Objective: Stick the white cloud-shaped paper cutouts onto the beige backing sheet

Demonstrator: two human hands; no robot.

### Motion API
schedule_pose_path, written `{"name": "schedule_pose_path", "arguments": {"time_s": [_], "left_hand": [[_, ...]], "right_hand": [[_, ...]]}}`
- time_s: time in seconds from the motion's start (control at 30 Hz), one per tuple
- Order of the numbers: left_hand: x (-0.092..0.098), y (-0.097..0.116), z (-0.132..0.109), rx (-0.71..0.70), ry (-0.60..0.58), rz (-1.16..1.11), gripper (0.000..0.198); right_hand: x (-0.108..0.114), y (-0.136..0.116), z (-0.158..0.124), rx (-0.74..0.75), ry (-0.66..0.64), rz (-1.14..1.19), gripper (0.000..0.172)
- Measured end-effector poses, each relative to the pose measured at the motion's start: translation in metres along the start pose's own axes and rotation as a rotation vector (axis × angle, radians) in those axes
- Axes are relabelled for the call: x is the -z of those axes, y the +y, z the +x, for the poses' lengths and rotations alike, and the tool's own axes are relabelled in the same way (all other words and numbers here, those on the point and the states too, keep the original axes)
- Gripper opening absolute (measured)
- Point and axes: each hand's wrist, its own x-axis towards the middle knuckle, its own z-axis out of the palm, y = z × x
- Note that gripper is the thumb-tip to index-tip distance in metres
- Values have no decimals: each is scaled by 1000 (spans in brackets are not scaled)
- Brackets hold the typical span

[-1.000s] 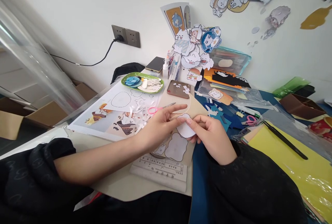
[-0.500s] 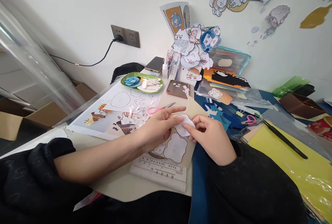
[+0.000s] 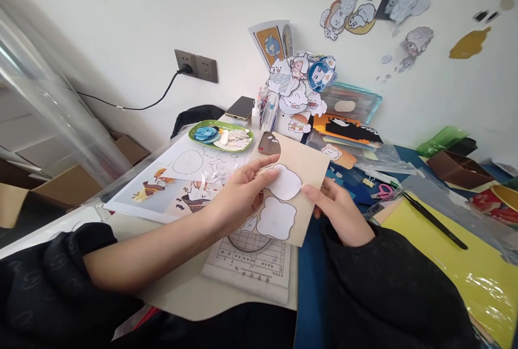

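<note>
A beige sheet [image 3: 311, 163] is held up between both hands. White outlined paper shapes lie on it: a rounded one [image 3: 286, 184] at its middle and a squarer one [image 3: 276, 219] lower down, with a small drawn piece [image 3: 249, 224] beside it. My left hand [image 3: 253, 184] grips the sheet's left side, its thumb on the rounded shape's upper left edge. My right hand [image 3: 338, 206] pinches the right edge, thumb on top near the rounded shape. Beneath the sheet lies a printed grid pad [image 3: 251, 265], partly covered.
A green tray [image 3: 222, 146] of blue and white cutouts stands behind my left hand. Printed drawings [image 3: 151, 198] lie at left. On the right are black tweezers [image 3: 435, 219] on yellow sheets [image 3: 421, 262], and pink-handled scissors [image 3: 384, 191]. Cutouts [image 3: 283, 76] stand at the back.
The beige sheet has been raised and flattened out, with its right side now fully showing. My right hand has moved from the rounded shape to the sheet's right edge.
</note>
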Motion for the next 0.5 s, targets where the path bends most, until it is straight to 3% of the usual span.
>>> {"name": "schedule_pose_path", "arguments": {"time_s": [0.1, 0.27, 0.5], "left_hand": [[6, -1, 1, -31, -11, 144, 46], [9, 0, 0, -12, -47, 320, 51], [6, 2, -1, 3, -22, 319, 35]], "right_hand": [[-6, 1, -1, -19, -83, 177, 38], [-2, 3, 1, 47, 27, 153, 35], [0, 6, 2, 127, 72, 178, 32]]}}
